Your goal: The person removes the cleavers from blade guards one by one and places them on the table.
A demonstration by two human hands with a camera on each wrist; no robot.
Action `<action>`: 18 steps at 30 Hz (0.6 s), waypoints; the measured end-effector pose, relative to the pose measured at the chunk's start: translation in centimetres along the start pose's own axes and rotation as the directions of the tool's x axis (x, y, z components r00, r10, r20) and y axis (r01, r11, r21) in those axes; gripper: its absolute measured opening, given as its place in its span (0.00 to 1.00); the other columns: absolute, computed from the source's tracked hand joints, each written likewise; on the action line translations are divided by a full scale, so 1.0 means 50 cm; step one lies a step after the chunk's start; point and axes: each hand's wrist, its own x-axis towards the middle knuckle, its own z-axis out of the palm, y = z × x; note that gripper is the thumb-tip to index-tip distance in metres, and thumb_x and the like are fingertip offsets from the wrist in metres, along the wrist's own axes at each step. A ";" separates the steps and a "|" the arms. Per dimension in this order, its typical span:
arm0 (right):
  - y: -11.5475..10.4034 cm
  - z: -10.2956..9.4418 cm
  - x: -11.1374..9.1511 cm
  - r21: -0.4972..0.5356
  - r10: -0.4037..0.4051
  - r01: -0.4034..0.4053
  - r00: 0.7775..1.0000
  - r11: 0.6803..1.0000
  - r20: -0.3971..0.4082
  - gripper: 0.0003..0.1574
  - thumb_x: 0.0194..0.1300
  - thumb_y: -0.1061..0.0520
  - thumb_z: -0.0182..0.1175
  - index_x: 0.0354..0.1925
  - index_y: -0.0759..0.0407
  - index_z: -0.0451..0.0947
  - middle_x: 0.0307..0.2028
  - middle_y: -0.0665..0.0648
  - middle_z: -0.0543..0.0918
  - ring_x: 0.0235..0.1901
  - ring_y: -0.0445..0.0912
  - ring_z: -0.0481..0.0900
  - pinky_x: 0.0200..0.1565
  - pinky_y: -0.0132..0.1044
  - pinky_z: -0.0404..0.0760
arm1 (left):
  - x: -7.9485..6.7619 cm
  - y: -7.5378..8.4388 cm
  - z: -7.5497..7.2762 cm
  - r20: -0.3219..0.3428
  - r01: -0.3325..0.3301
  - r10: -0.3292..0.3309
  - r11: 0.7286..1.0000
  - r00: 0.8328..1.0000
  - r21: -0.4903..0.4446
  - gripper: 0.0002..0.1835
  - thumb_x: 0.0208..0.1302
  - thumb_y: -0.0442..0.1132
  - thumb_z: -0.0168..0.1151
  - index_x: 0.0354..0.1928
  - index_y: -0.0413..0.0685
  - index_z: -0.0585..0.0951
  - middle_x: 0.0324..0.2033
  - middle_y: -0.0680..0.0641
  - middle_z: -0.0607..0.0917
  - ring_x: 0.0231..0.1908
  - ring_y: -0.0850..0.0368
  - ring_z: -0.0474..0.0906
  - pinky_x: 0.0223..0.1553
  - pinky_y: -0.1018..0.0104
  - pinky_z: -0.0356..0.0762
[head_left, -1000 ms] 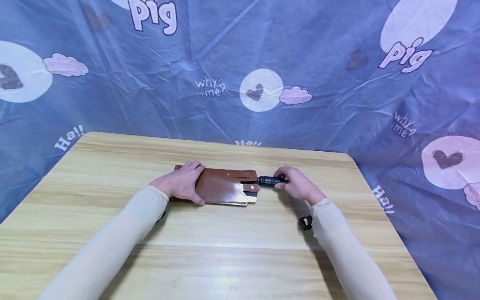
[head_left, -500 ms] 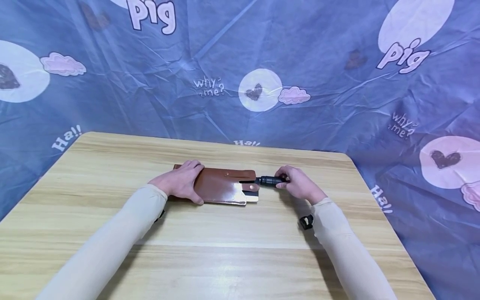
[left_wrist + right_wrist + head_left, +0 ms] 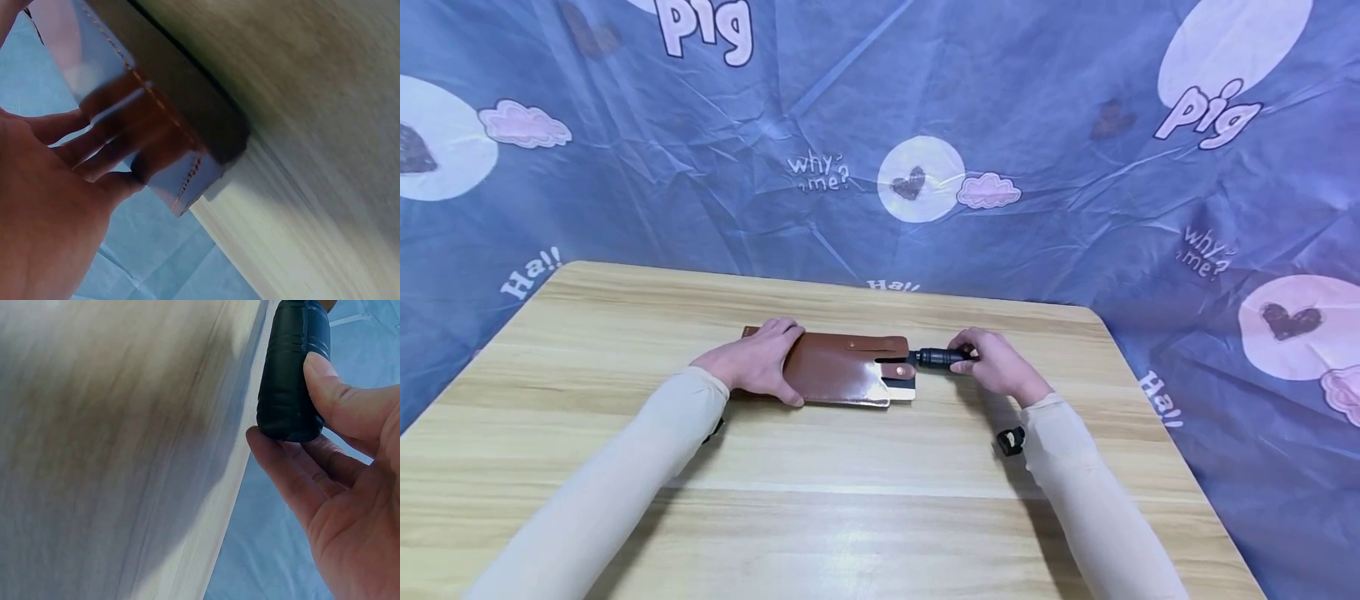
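A cleaver in a brown leather sheath (image 3: 838, 375) lies across the table toward its far side. At the sheath's right end, a strip of blade (image 3: 902, 389) shows below a snap strap (image 3: 897, 371). My left hand (image 3: 758, 360) holds the sheath's left half across its width, thumb at the near edge and fingers at the far edge. In the left wrist view, the fingers (image 3: 65, 128) touch its glossy face by the stitched corner. My right hand (image 3: 992, 364) pinches the end of the black handle (image 3: 934, 359). The right wrist view shows the thumb (image 3: 340, 403) along the handle's side, with fingers behind.
The pale wood table (image 3: 820, 517) has rounded far corners. A blue printed cloth (image 3: 737, 217) hangs behind and beside it. Small black wrist-worn devices (image 3: 1011, 441) show beneath the sleeves.
The cleaver has slid slightly rightward relative to the sheath, so a little more blade shows at the opening. Both hands keep their holds, and the view has shifted a little.
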 end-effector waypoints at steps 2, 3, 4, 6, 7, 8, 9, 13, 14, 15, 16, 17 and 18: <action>-0.001 0.000 -0.001 0.005 -0.002 0.002 1.000 1.000 0.001 0.15 0.60 0.64 0.68 0.46 0.67 0.79 0.42 0.61 0.82 0.44 0.56 0.79 0.51 0.54 0.74 | -0.002 0.000 -0.001 -0.003 -0.002 0.002 1.000 1.000 -0.002 0.60 0.38 0.57 0.79 0.68 0.28 0.62 0.63 0.35 0.65 0.63 0.39 0.59 0.62 0.48 0.63; -0.002 0.001 -0.002 0.007 -0.002 0.002 1.000 1.000 0.001 0.15 0.60 0.64 0.68 0.46 0.67 0.79 0.43 0.61 0.82 0.44 0.56 0.79 0.51 0.53 0.74 | -0.003 0.000 -0.002 -0.005 -0.002 0.002 1.000 1.000 -0.005 0.60 0.38 0.57 0.79 0.68 0.28 0.63 0.63 0.35 0.65 0.63 0.40 0.60 0.62 0.48 0.63; -0.002 0.000 -0.002 0.006 -0.001 0.001 1.000 1.000 0.000 0.16 0.60 0.64 0.68 0.46 0.67 0.79 0.43 0.61 0.82 0.44 0.56 0.79 0.51 0.53 0.74 | -0.004 0.001 -0.002 -0.006 -0.004 0.004 1.000 1.000 -0.007 0.60 0.37 0.57 0.79 0.67 0.28 0.63 0.63 0.36 0.65 0.63 0.40 0.60 0.62 0.48 0.63; -0.003 0.000 -0.004 0.007 -0.001 0.001 1.000 1.000 -0.003 0.16 0.60 0.64 0.67 0.47 0.67 0.79 0.43 0.62 0.82 0.45 0.57 0.79 0.52 0.53 0.74 | -0.004 0.000 -0.002 -0.007 -0.009 0.009 1.000 1.000 -0.008 0.59 0.38 0.57 0.79 0.67 0.28 0.63 0.62 0.36 0.66 0.62 0.40 0.61 0.61 0.47 0.64; -0.003 0.000 -0.004 0.007 -0.001 0.001 1.000 1.000 -0.005 0.16 0.60 0.64 0.67 0.47 0.67 0.79 0.43 0.62 0.82 0.45 0.57 0.79 0.52 0.54 0.74 | -0.005 0.000 -0.002 -0.006 -0.009 0.009 1.000 1.000 -0.007 0.59 0.38 0.57 0.79 0.67 0.28 0.63 0.61 0.36 0.66 0.62 0.40 0.61 0.61 0.47 0.64; -0.002 0.000 -0.004 0.006 -0.005 0.005 1.000 1.000 -0.005 0.16 0.60 0.64 0.67 0.47 0.68 0.79 0.43 0.62 0.82 0.45 0.57 0.79 0.52 0.54 0.74 | -0.006 0.000 -0.002 -0.003 -0.008 0.008 1.000 1.000 -0.006 0.59 0.38 0.57 0.79 0.67 0.28 0.63 0.61 0.36 0.66 0.62 0.40 0.61 0.61 0.47 0.64; -0.002 0.000 -0.004 0.005 -0.005 0.005 1.000 1.000 -0.006 0.16 0.60 0.64 0.67 0.47 0.68 0.79 0.44 0.62 0.82 0.45 0.57 0.79 0.52 0.54 0.74 | -0.007 0.000 -0.002 -0.002 -0.006 0.006 1.000 1.000 -0.005 0.59 0.38 0.57 0.79 0.67 0.28 0.63 0.62 0.36 0.66 0.62 0.40 0.60 0.61 0.47 0.64; 0.001 -0.002 -0.006 0.008 -0.002 0.002 1.000 1.000 -0.009 0.16 0.60 0.64 0.67 0.47 0.67 0.79 0.44 0.62 0.82 0.45 0.58 0.79 0.53 0.54 0.73 | -0.009 0.000 -0.003 -0.003 -0.003 0.003 1.000 1.000 -0.001 0.59 0.38 0.57 0.80 0.67 0.29 0.63 0.62 0.35 0.66 0.63 0.39 0.60 0.61 0.46 0.63; 0.001 -0.003 -0.007 0.007 -0.004 0.004 1.000 1.000 -0.010 0.16 0.60 0.64 0.67 0.47 0.67 0.79 0.44 0.62 0.82 0.45 0.58 0.79 0.53 0.55 0.73 | -0.009 0.000 -0.003 -0.004 -0.003 0.003 1.000 1.000 0.000 0.59 0.38 0.57 0.79 0.67 0.29 0.63 0.62 0.35 0.65 0.63 0.39 0.60 0.61 0.46 0.63; 0.002 -0.003 -0.008 0.008 -0.003 0.003 1.000 1.000 -0.010 0.16 0.60 0.64 0.67 0.47 0.67 0.79 0.44 0.62 0.82 0.45 0.58 0.79 0.53 0.55 0.73 | -0.009 -0.001 -0.002 -0.007 -0.004 0.004 1.000 1.000 0.001 0.59 0.38 0.57 0.79 0.67 0.29 0.63 0.62 0.35 0.66 0.63 0.39 0.60 0.61 0.46 0.64; 0.002 -0.004 -0.009 0.010 -0.003 0.003 1.000 1.000 -0.009 0.16 0.60 0.64 0.67 0.47 0.67 0.79 0.44 0.62 0.81 0.45 0.58 0.79 0.53 0.55 0.73 | -0.009 -0.002 -0.002 -0.009 -0.008 0.008 1.000 1.000 0.004 0.59 0.38 0.57 0.79 0.67 0.29 0.64 0.62 0.35 0.66 0.63 0.39 0.60 0.61 0.45 0.64; 0.002 -0.004 -0.009 0.015 -0.003 0.003 1.000 1.000 -0.007 0.16 0.60 0.64 0.67 0.47 0.67 0.79 0.43 0.61 0.82 0.45 0.57 0.79 0.52 0.55 0.73 | -0.009 -0.003 -0.001 -0.009 -0.009 0.009 1.000 1.000 0.005 0.59 0.38 0.57 0.79 0.67 0.29 0.64 0.62 0.35 0.66 0.63 0.39 0.60 0.61 0.46 0.64; 0.002 -0.004 -0.009 0.018 -0.004 0.004 1.000 1.000 -0.005 0.16 0.60 0.64 0.67 0.46 0.67 0.79 0.43 0.61 0.82 0.45 0.57 0.79 0.52 0.54 0.74 | -0.009 -0.003 -0.001 -0.010 -0.010 0.010 1.000 1.000 0.007 0.59 0.38 0.57 0.79 0.67 0.28 0.64 0.62 0.35 0.66 0.63 0.39 0.60 0.61 0.46 0.64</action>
